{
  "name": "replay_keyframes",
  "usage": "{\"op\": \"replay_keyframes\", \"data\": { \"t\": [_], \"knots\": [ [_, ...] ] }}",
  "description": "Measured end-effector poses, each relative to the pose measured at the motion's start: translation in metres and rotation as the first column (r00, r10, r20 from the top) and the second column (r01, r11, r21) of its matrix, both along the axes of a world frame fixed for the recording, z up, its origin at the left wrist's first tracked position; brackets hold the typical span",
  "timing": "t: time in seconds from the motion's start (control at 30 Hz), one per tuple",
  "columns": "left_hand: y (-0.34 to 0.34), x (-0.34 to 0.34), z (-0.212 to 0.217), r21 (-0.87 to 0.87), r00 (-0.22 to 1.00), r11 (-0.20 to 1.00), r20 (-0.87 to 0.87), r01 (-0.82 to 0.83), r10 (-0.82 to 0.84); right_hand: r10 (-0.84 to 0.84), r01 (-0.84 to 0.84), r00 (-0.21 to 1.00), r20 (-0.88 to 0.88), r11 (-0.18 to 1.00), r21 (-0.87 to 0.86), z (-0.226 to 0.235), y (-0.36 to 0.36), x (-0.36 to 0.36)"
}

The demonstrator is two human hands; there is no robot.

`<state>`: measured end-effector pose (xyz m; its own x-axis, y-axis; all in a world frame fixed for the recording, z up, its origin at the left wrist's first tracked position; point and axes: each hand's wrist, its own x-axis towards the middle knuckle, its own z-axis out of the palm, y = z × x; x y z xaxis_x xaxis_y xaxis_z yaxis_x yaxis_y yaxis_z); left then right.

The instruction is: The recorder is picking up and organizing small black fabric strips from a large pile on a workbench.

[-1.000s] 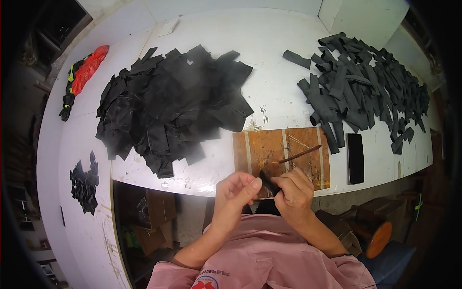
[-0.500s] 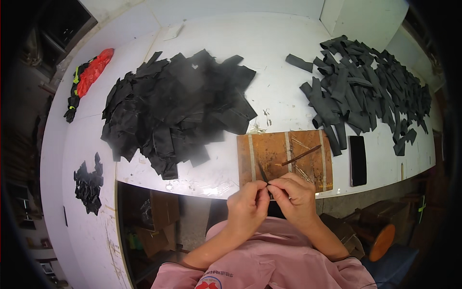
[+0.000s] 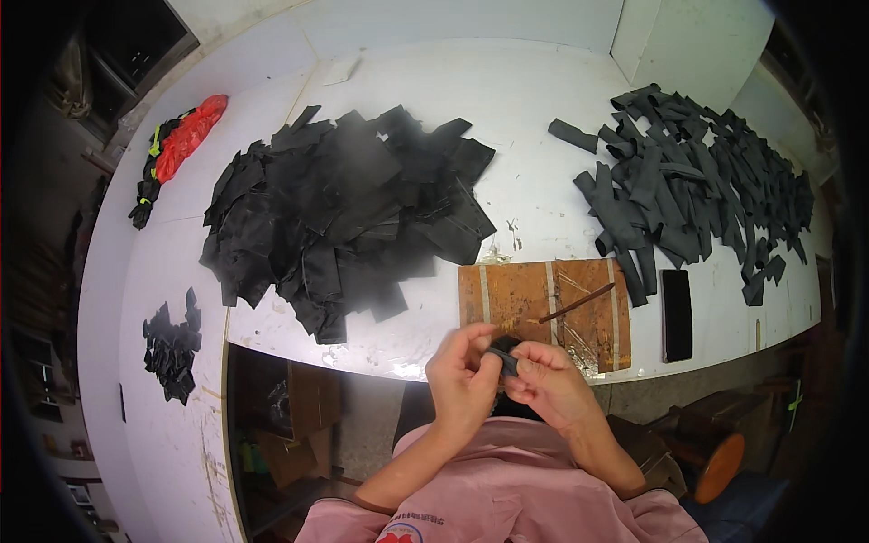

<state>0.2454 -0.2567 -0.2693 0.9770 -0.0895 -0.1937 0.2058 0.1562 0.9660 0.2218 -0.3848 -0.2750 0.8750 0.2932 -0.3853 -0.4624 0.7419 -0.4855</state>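
Note:
Both hands meet in front of my body at the table's near edge, pinching a small piece of black fabric (image 3: 504, 356) between them. The fingers of my left hand (image 3: 462, 376) close on its left side. On its right side, the thumb and fingers of my right hand (image 3: 554, 385) grip it. The piece looks folded or tube-like, and the fingers partly cover it. Just beyond my hands lies a worn brown board (image 3: 507, 294) with pale tape strips across it. A thin dark-brown stick (image 3: 577, 302) rests slantwise on that board.
A big heap of flat black fabric pieces (image 3: 317, 217) lies left of centre, and many narrow dark-grey fabric tubes (image 3: 670, 185) at right. Beside the board is a black phone (image 3: 676, 317). Farther left are a small black pile (image 3: 172, 353) and a red plastic bag (image 3: 188, 140).
The fabric between my fingers has turned from a thin, edge-on strip to a broader folded piece. My hands have shifted slightly apart, and the whole view has moved a little.

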Motion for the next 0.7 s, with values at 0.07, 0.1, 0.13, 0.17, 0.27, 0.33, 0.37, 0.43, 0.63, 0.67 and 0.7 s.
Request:
{"op": "replay_keyframes", "data": {
  "t": [0.07,0.1,0.13,0.17,0.27,0.33,0.37,0.43,0.63,0.67,0.7],
  "knots": [
    [-0.004,0.002,-0.008,0.354,0.89,0.907,0.454,-0.227,0.045,0.056,0.006,0.978,0.201,0.955,-0.295,0.001,0.001,0.003],
    [-0.003,0.002,-0.007,0.351,0.891,0.91,0.452,-0.223,0.044,0.048,0.014,0.982,0.182,0.946,-0.324,0.0,-0.001,0.004],
    [0.002,0.005,-0.004,0.127,0.975,0.991,0.22,-0.04,0.012,0.041,0.021,0.983,0.181,0.945,-0.326,-0.002,-0.003,0.004],
    [0.007,0.008,0.0,-0.143,0.996,0.986,-0.008,0.088,-0.09,-0.019,0.047,0.994,0.111,0.965,-0.257,-0.005,-0.005,0.004],
    [0.009,0.01,0.029,-0.521,0.904,0.837,-0.256,0.169,-0.342,-0.083,0.1,0.989,0.123,0.985,-0.141,-0.005,-0.01,0.0],
    [0.014,0.009,0.04,-0.895,0.707,0.365,-0.084,0.257,-0.702,-0.09,0.107,0.947,0.307,0.994,-0.039,0.003,-0.01,-0.004],
    [0.014,0.01,0.036,-0.946,0.629,0.16,0.057,0.283,-0.775,-0.051,0.083,0.933,0.357,0.994,-0.074,0.013,-0.011,-0.003],
    [0.011,0.007,0.052,-0.805,0.725,0.402,0.049,0.435,-0.687,-0.089,0.168,0.897,0.433,0.975,-0.146,0.026,-0.013,-0.002],
    [-0.033,0.019,0.056,0.174,0.641,0.985,0.756,0.001,-0.134,-0.068,0.456,0.82,0.568,0.677,-0.578,0.077,-0.033,0.0],
    [-0.036,0.02,0.062,0.168,0.63,0.986,0.764,0.01,-0.136,-0.054,0.479,0.824,0.564,0.596,-0.644,0.085,-0.035,0.002],
    [-0.036,0.018,0.074,-0.022,0.86,0.983,0.488,0.18,-0.147,-0.048,0.525,0.801,0.596,0.536,-0.662,0.089,-0.036,0.007]
  ]
}}
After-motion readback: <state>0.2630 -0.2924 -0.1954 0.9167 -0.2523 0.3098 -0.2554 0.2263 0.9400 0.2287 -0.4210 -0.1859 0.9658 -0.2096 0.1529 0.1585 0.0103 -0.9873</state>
